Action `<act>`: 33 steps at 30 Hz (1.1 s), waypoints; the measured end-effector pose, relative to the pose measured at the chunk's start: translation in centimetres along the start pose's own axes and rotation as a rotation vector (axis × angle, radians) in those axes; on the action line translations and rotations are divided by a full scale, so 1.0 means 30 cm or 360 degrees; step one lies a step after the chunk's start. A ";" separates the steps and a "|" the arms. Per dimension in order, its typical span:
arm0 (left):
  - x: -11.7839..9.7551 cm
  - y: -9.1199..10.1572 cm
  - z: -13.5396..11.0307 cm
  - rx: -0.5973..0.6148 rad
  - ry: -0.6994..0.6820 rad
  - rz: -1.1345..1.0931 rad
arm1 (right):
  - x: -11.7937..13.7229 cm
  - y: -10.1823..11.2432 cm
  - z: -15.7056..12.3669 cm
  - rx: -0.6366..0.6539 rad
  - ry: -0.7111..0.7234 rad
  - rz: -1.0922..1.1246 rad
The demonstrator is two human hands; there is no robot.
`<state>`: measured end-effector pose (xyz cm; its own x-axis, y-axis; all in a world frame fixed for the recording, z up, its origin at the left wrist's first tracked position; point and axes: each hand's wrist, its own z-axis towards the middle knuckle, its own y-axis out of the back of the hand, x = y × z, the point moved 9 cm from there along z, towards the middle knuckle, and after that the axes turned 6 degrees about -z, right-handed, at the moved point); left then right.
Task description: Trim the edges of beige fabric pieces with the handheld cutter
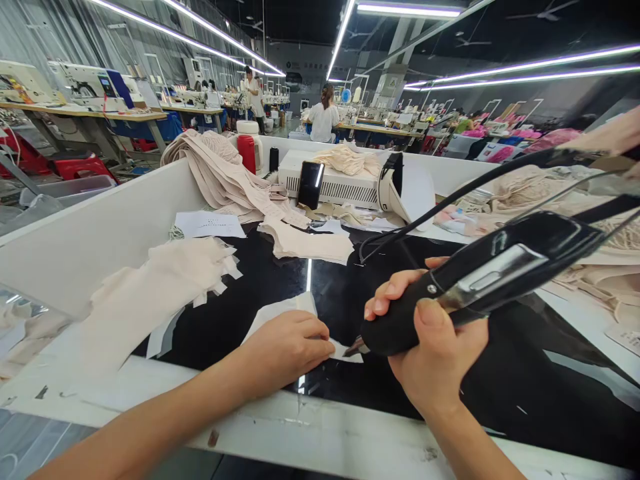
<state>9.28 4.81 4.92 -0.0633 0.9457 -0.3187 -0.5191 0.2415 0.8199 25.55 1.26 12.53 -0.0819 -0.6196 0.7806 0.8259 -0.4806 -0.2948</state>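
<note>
Where the left fingers (319,349) rest, pale fabric (299,303) lies beneath.

Bare left forearm (165,417) extends inward from lower left; bare, gently arched left hand (285,347) lies palm down, fingers (316,348) together, pointing right. Bare right forearm (470,433) rises from lower right; bare, curled right hand (443,350) grips firmly, thumb (433,320) upward (fingertips (383,303) visible opposite).

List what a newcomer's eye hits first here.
The black handheld tool in the right hand, right of centre, its tip at a pale piece. The left hand rests on that piece, over the glossy black surface. Behind, a phone stands before a vented white box.
</note>
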 end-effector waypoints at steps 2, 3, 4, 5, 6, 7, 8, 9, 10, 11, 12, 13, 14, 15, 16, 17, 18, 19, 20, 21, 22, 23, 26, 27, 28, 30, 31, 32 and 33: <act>-0.003 0.005 0.002 -0.0007 -0.0003 -0.0009 | -0.005 -0.014 -0.013 0.0057 -0.0003 -0.0017; -0.004 0.007 0.002 -0.0008 -0.0005 -0.0014 | -0.008 -0.017 -0.018 0.0069 -0.0004 -0.0028; -0.006 0.008 0.003 -0.0006 -0.0009 -0.0018 | -0.011 -0.017 -0.022 0.0067 -0.0003 -0.0039; -0.007 0.009 0.004 -0.0002 -0.0010 -0.0018 | -0.014 -0.016 -0.024 0.0059 -0.0006 -0.0050; -0.008 0.009 0.004 0.0001 -0.0012 -0.0016 | -0.015 -0.014 -0.024 0.0050 -0.0009 -0.0057; -0.009 0.009 0.004 0.0004 -0.0013 -0.0012 | -0.015 -0.011 -0.023 0.0043 -0.0011 -0.0058; -0.008 0.008 0.005 0.0006 -0.0011 -0.0008 | -0.014 -0.010 -0.021 0.0042 -0.0020 -0.0054; -0.008 0.007 0.005 0.0008 -0.0008 -0.0004 | -0.012 -0.007 -0.018 0.0042 -0.0027 -0.0044; -0.007 0.006 0.005 0.0009 -0.0008 -0.0003 | -0.007 -0.002 -0.014 0.0037 -0.0027 -0.0030; -0.008 0.005 0.005 0.0007 -0.0012 -0.0001 | -0.001 0.005 -0.009 0.0021 -0.0018 -0.0014; -0.008 0.005 0.005 0.0004 -0.0017 -0.0001 | 0.007 0.014 -0.004 -0.0005 0.0000 0.0000; -0.009 0.005 0.004 -0.0001 -0.0022 -0.0002 | 0.015 0.024 0.000 -0.0032 0.0019 0.0008; -0.009 0.006 0.004 -0.0007 -0.0025 -0.0004 | 0.020 0.034 0.002 -0.0055 0.0038 0.0013; -0.008 0.007 0.003 -0.0013 -0.0025 -0.0007 | 0.024 0.040 0.004 -0.0067 0.0050 0.0016; -0.007 0.008 0.002 -0.0017 -0.0021 -0.0010 | 0.023 0.043 0.004 -0.0065 0.0049 0.0015; -0.006 0.009 0.002 -0.0019 -0.0016 -0.0013 | 0.021 0.044 0.003 -0.0056 0.0044 0.0014; -0.006 0.009 0.001 -0.0016 -0.0014 -0.0017 | 0.018 0.044 0.001 -0.0046 0.0041 0.0014; -0.006 0.009 0.001 -0.0014 -0.0015 -0.0020 | 0.016 0.044 -0.002 -0.0038 0.0039 0.0013; -0.007 0.009 0.001 -0.0012 -0.0017 -0.0023 | 0.014 0.044 -0.006 -0.0032 0.0041 0.0009; -0.008 0.009 0.002 -0.0010 -0.0018 -0.0029 | 0.013 0.044 -0.010 -0.0029 0.0043 -0.0001; -0.009 0.011 0.003 -0.0010 -0.0018 -0.0040 | 0.012 0.044 -0.013 -0.0025 0.0046 -0.0019; -0.009 0.014 0.005 -0.0008 -0.0014 -0.0059 | 0.011 0.044 -0.015 -0.0018 0.0049 -0.0040; 0.003 0.041 0.010 -0.0026 0.0036 -0.0168 | 0.006 0.046 -0.008 0.0015 0.0065 -0.0083; 0.012 0.057 0.011 -0.0042 0.0066 -0.0194 | 0.002 0.047 0.000 0.0028 0.0077 -0.0085; 0.025 0.074 0.010 -0.0056 0.0100 -0.0202 | -0.003 0.051 0.011 0.0037 0.0092 -0.0085; 0.053 0.105 0.005 -0.0053 0.0175 -0.0148 | -0.017 0.062 0.041 0.0038 0.0122 -0.0088; 0.068 0.113 -0.001 -0.0021 0.0214 -0.0102 | -0.026 0.067 0.060 0.0035 0.0136 -0.0094; 0.080 0.117 -0.008 0.0027 0.0251 -0.0058 | -0.036 0.074 0.079 0.0026 0.0149 -0.0101; 0.089 0.116 -0.017 0.0085 0.0285 -0.0024 | -0.046 0.078 0.098 0.0018 0.0162 -0.0104</act>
<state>6.87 8.06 6.67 -0.2088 0.8893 -0.4069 -0.4755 0.2713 0.8368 29.25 2.81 12.37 -0.1916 -0.6474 0.7377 0.8233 -0.5152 -0.2384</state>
